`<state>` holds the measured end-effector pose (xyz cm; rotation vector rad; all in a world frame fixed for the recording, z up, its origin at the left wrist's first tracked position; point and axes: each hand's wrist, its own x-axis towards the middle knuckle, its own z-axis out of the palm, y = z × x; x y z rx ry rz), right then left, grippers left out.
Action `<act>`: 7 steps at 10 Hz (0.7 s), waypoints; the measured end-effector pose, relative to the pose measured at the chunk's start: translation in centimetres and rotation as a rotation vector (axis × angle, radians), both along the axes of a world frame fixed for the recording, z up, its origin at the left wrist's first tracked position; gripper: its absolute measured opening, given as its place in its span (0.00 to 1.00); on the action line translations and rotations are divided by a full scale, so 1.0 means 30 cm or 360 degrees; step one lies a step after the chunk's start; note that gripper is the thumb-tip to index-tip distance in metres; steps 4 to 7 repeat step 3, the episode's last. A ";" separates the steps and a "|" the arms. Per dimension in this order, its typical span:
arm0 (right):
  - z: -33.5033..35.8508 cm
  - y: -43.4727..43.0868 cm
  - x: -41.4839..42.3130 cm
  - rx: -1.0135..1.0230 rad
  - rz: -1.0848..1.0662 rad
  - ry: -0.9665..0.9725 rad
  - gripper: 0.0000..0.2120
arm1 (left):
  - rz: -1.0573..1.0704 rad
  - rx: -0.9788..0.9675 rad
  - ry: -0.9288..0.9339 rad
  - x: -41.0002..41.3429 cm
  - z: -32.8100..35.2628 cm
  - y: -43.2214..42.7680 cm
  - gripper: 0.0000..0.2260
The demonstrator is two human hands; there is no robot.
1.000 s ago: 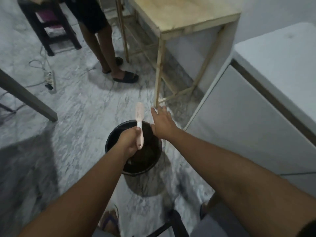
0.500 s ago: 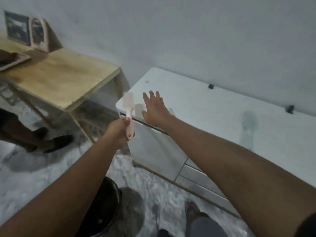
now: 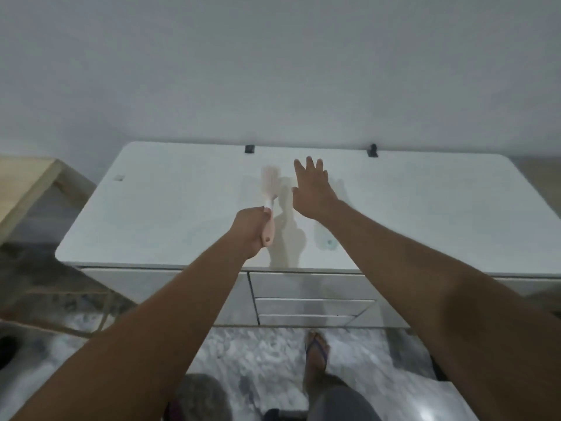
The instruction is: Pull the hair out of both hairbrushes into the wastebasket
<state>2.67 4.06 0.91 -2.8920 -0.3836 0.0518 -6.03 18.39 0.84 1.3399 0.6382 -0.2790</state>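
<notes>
The pink hairbrush [image 3: 270, 189] is in my left hand [image 3: 250, 227], held over the middle of the white desk [image 3: 170, 214]. Its head points away from me towards the wall [image 3: 273, 71]. The fingers of that hand are clamped round the handle, and the rounded handle end sticks out below the fist. The head is blurred, so I cannot tell whether any hair sits in the bristles. The brush's shadow falls on the desk top just to its right.

My right hand [image 3: 312, 189] is just to the right of the brush head, palm down over the desk. Its fingers are straight and spread apart, and they hold nothing. I cannot tell whether the palm touches the top or hangs above it.

The desk stands against the wall. Two small black clips [image 3: 249, 148] sit at its back edge, well apart from each other. A stack of drawers [image 3: 309, 305] shows in the front below my arms.

A wooden table [image 3: 27, 180] stands to the left of the desk. Below is a marbled floor [image 3: 258, 354], with my foot [image 3: 317, 354] in a sandal near the drawers. A dark rounded shape [image 3: 6, 349] lies at the left edge of the floor; I cannot tell whether it is the wastebasket.
</notes>
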 end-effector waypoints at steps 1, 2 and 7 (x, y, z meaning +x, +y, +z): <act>0.011 -0.092 0.019 0.0038 -0.0104 0.0038 0.32 | -0.0087 0.0226 0.0013 0.055 -0.015 -0.120 0.11; 0.002 -0.150 0.041 0.0060 -0.0144 0.0030 0.33 | -0.0120 0.0564 0.0007 0.082 -0.044 -0.201 0.12; 0.001 -0.169 0.062 0.0089 -0.0162 0.0025 0.33 | -0.0178 0.0845 0.0016 0.103 -0.060 -0.251 0.10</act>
